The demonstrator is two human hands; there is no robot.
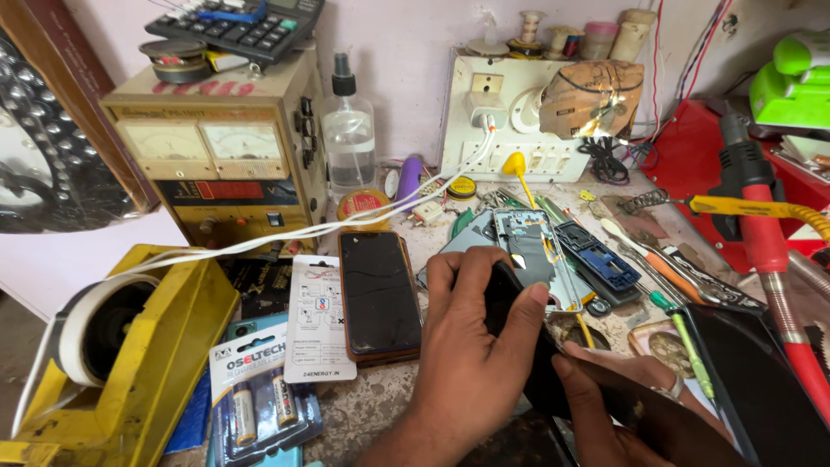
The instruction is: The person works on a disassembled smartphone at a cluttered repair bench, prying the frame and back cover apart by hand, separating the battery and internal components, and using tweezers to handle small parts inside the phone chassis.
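- left hand point(471, 346) clamped round the top of a black phone cover point(519, 333), fingers curled over its edge to steady it.
- right hand point(618, 406) pinches the cover's lower end from beneath.
- left of the cover, a dark phone point(379, 292) lies face up on the bench point(380, 402).
- beyond the phone, a white card label point(318, 320) and a blue-and-white battery pack point(259, 389).

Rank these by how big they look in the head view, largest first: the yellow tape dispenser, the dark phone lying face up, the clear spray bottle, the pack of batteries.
1. Yellow tape dispenser, though it lies nearest the camera.
2. Dark phone.
3. Pack of batteries and clear spray bottle: too close to rank; the pack is nearer and cut by the frame edge.
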